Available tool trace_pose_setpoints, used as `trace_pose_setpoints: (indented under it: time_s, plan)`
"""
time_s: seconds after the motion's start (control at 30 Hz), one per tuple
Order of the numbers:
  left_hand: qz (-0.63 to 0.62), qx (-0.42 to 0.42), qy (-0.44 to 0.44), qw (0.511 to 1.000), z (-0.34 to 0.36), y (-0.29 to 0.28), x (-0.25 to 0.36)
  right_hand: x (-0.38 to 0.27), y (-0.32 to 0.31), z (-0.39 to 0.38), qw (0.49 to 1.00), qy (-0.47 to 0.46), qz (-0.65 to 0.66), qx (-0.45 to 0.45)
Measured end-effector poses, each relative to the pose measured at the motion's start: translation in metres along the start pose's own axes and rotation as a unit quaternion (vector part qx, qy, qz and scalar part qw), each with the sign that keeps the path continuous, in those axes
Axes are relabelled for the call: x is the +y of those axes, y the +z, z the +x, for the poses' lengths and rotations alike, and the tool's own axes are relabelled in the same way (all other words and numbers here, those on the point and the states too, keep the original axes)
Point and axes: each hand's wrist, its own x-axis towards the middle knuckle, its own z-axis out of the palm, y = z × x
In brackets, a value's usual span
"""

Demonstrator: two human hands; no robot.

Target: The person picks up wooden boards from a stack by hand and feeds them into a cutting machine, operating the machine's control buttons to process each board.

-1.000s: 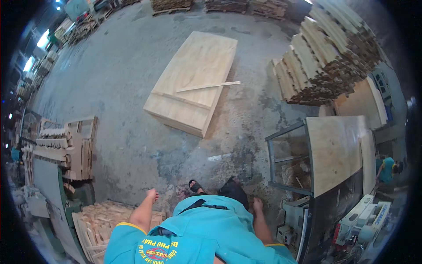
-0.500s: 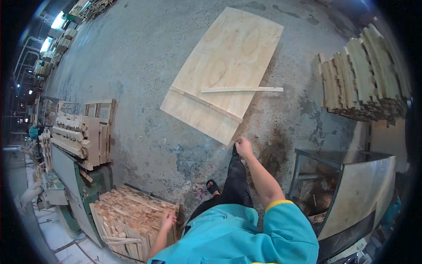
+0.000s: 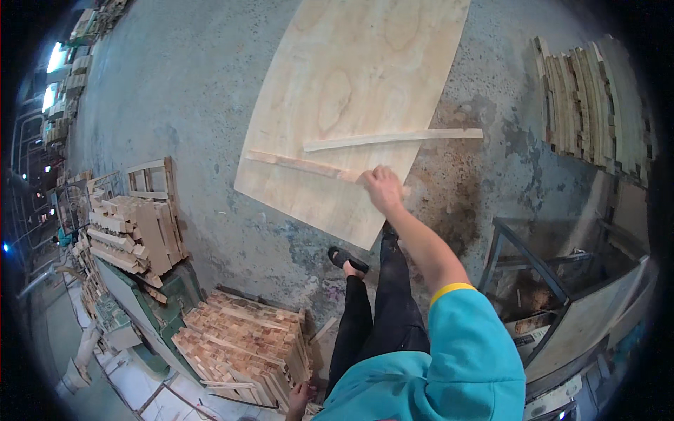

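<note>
A large pale plywood sheet [image 3: 309, 91] lies on the floor ahead of me. My right hand [image 3: 384, 189] reaches down over its near right part, closed around the right end of a thin wooden strip [image 3: 302, 164]. That strip stretches leftward across the sheet; its far end is near the left edge. Just beyond it, a second pale strip [image 3: 393, 139] rests on the sheet and sticks out past the right edge. My left hand [image 3: 300, 400] hangs low at the bottom of the view, fingers loosely bent and apart, with nothing seen in them, beside a stack of short wood pieces [image 3: 246, 337].
A dark metal frame with a panel [image 3: 590, 309] stands close on my right. Beyond it rises a tall stack of boards [image 3: 597, 105]. At the left are a green machine [image 3: 133, 302] and a pile of wooden parts [image 3: 133, 228]. My sandalled foot [image 3: 345, 259] is near the sheet's corner.
My right hand has moved forward onto the sheet and gripped the nearer strip, which now lies at a different angle to the sheet's edge. My left hand has dropped lower. The view has come nearer the sheet.
</note>
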Motion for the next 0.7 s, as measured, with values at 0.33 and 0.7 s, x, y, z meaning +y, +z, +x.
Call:
trace_pose_setpoints:
  time_s: [0.33,0.7]
  plan:
    - [0.080,-0.091,0.033,0.992,0.029,0.017,0.062,0.209,-0.130,0.024,0.969,0.083,-0.178,0.149]
    - [0.282,-0.031,0.139,0.949,0.031,-0.001,0.147,0.138,-0.051,-0.231,0.956,0.222,0.183,-0.061]
